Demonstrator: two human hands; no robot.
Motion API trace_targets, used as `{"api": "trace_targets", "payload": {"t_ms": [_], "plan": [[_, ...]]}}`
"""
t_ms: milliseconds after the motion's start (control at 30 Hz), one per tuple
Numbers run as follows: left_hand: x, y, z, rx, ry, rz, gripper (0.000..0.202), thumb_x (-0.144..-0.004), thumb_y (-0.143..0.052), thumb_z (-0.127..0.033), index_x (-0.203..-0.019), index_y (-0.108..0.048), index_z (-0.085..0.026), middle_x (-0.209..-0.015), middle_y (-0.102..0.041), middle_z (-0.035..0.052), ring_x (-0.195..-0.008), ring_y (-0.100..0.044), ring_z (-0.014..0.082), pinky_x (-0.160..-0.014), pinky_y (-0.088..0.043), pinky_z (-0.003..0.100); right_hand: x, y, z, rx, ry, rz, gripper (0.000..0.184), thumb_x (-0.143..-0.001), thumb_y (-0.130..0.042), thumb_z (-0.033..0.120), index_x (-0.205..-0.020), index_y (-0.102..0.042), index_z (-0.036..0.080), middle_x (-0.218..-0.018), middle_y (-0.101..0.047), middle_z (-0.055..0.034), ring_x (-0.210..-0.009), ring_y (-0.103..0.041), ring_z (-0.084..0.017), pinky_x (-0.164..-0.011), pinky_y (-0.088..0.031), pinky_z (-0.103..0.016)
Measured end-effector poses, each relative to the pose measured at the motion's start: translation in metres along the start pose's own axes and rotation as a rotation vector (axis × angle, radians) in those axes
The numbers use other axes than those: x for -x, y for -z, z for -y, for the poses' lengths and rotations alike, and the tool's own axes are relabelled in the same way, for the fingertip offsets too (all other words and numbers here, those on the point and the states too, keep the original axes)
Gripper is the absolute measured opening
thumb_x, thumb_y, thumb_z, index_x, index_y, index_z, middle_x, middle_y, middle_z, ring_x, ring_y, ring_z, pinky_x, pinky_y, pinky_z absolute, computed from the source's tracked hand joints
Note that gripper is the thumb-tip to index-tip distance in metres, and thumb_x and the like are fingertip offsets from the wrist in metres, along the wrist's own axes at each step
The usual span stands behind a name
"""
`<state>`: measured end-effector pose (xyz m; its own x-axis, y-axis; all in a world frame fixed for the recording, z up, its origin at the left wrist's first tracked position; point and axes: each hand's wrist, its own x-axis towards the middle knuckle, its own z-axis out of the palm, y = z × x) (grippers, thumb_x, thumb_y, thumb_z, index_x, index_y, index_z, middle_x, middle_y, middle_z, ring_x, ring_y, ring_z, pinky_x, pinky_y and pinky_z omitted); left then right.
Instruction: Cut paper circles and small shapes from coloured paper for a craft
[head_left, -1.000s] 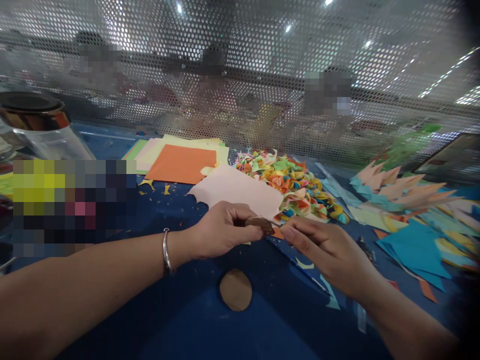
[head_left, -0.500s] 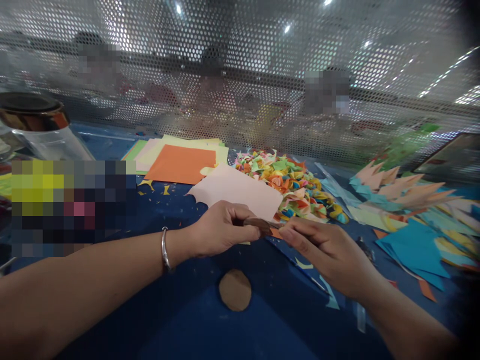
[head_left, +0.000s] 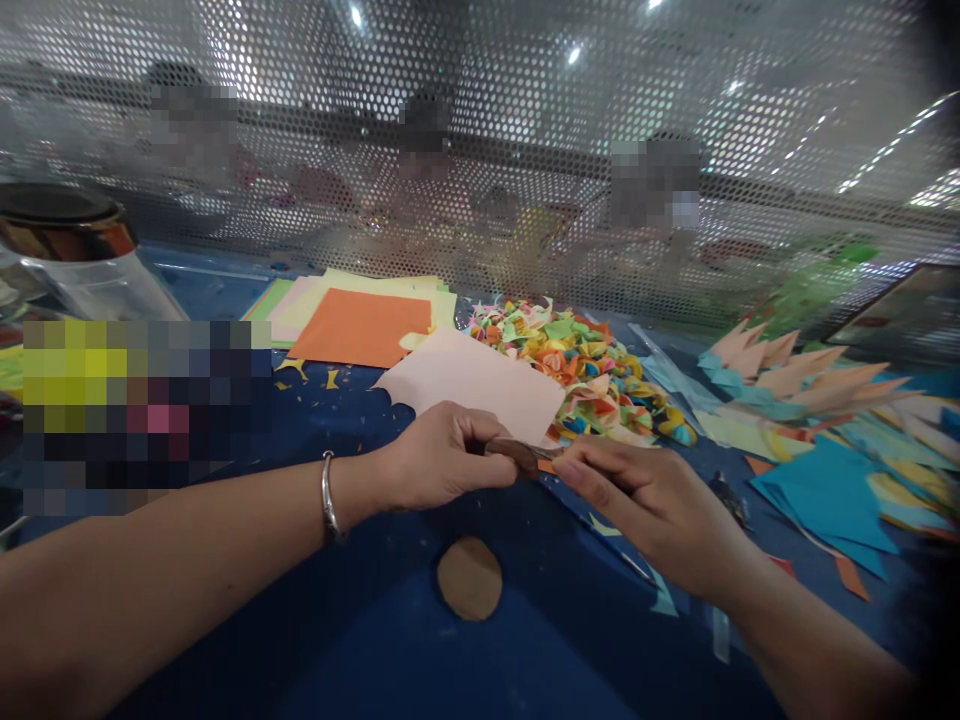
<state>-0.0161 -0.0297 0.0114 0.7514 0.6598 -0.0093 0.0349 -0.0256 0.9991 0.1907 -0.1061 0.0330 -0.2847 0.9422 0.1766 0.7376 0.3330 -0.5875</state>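
Observation:
My left hand (head_left: 439, 462), with a silver bangle at its wrist, is closed on a brown piece (head_left: 523, 457), seen nearly edge-on; it may be cardboard. The fingers of my right hand (head_left: 637, 500) are pinched together at the right end of that piece, and what is between them is too small to make out. Below my hands a round brown cardboard disc (head_left: 470, 580) lies flat on the dark blue table (head_left: 360, 640). Just beyond my hands lies a pale pink paper sheet (head_left: 472, 380) with scalloped cut-outs along its left edge.
Coloured paper sheets (head_left: 367, 325) and a heap of small folded paper pieces (head_left: 592, 370) lie at the back. Blue paper (head_left: 825, 505) and pointed paper folds (head_left: 795, 370) are at right, a lidded jar (head_left: 75, 240) at left. A perforated screen (head_left: 495, 150) stands behind.
The brown piece tilts slightly differently between my fingers, and my right hand has shifted a little to the left. The rest looks the same.

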Motion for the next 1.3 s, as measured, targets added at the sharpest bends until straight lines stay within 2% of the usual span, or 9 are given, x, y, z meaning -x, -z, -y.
{"api": "trace_targets", "payload": {"t_ms": [200,633,1000,1167,1300], "plan": [[0.001,0.001,-0.002,-0.014,0.009,0.009,0.012,-0.07,-0.064,-0.02,-0.077,-0.072,-0.013,-0.069,-0.063,0.0004,-0.068,-0.055,0.0117,-0.065,-0.042,0.026,-0.001,0.0,0.001,0.009,-0.002,-0.009,0.043,-0.099,-0.042,0.048,-0.066,-0.047,0.022,-0.059,-0.045,0.0019,-0.053,-0.046,-0.013,-0.051,-0.037,-0.026],[0.001,0.001,-0.003,-0.054,0.058,0.041,0.017,-0.068,-0.062,-0.02,-0.078,-0.073,-0.012,-0.068,-0.06,-0.0009,-0.065,-0.049,0.0098,-0.061,-0.035,0.024,0.001,-0.001,-0.001,0.024,0.009,0.005,0.042,-0.1,-0.042,0.047,-0.069,-0.052,0.021,-0.06,-0.045,0.0023,-0.053,-0.045,-0.012,-0.052,-0.037,-0.026],[0.001,0.002,-0.002,-0.031,0.057,0.059,0.012,-0.068,-0.062,-0.017,-0.073,-0.073,-0.014,-0.07,-0.066,-0.0009,-0.069,-0.055,0.0103,-0.067,-0.041,0.024,0.0,-0.002,-0.002,0.033,0.016,-0.018,0.041,-0.1,-0.043,0.047,-0.069,-0.054,0.022,-0.059,-0.049,0.0018,-0.053,-0.046,-0.012,-0.051,-0.036,-0.026],[0.003,-0.001,0.003,-0.082,0.021,0.148,0.009,-0.071,-0.067,-0.02,-0.079,-0.069,-0.014,-0.07,-0.061,-0.0019,-0.073,-0.057,0.012,-0.074,-0.047,0.026,-0.002,0.0,-0.008,0.059,-0.023,-0.112,0.043,-0.098,-0.044,0.05,-0.066,-0.051,0.021,-0.057,-0.049,0.0024,-0.051,-0.044,-0.012,-0.048,-0.033,-0.026],[0.004,-0.004,0.005,-0.085,0.005,0.219,0.018,-0.079,-0.067,-0.028,-0.091,-0.063,-0.014,-0.077,-0.064,0.0012,-0.068,-0.058,0.0112,-0.066,-0.048,0.025,-0.004,0.001,-0.01,0.084,-0.023,-0.142,0.044,-0.098,-0.043,0.052,-0.066,-0.051,0.022,-0.055,-0.046,0.0028,-0.048,-0.042,-0.012,-0.047,-0.033,-0.026]]}}
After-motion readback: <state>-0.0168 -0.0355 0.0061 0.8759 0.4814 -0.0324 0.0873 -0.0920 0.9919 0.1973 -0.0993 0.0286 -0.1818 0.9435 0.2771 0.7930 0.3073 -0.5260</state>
